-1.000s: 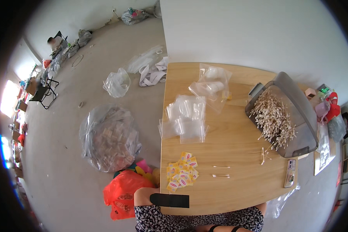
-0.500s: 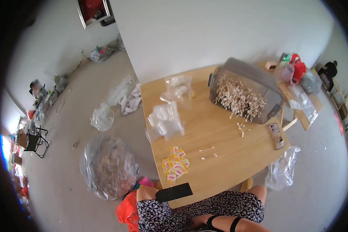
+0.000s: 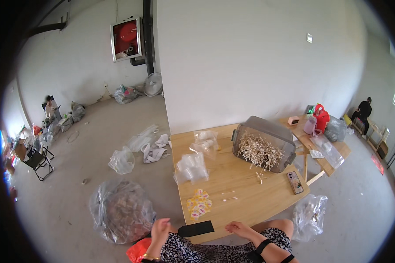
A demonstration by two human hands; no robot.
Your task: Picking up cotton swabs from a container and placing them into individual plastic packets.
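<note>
My left hand (image 3: 161,226) is raised beside the table's near left edge, fingers loosely bent and nothing seen in them. My right hand (image 3: 238,228) hovers over the near edge, fingers loosely extended and empty. Between them a black flat strip (image 3: 196,229) lies across the table's edge. Beyond it is a pile of small yellow-and-white cards (image 3: 199,205). A few cotton swabs (image 3: 229,199) lie apart on the wood, right of the cards. A grey translucent bin (image 3: 267,127) rests on its side, with many cotton swabs (image 3: 260,151) heaped in its mouth and some spilling out.
Clear plastic bags (image 3: 192,168) lie on the table's left part, and a phone (image 3: 295,182) at its right edge. A large filled bag (image 3: 120,210) stands on the floor at left. A side table (image 3: 340,153) holds a red bag. Two people sit far off.
The view has tilted up, showing more wall. Both my hands have come up to the table's near edge; before, only my right arm showed, over my lap. The things on the table look unmoved.
</note>
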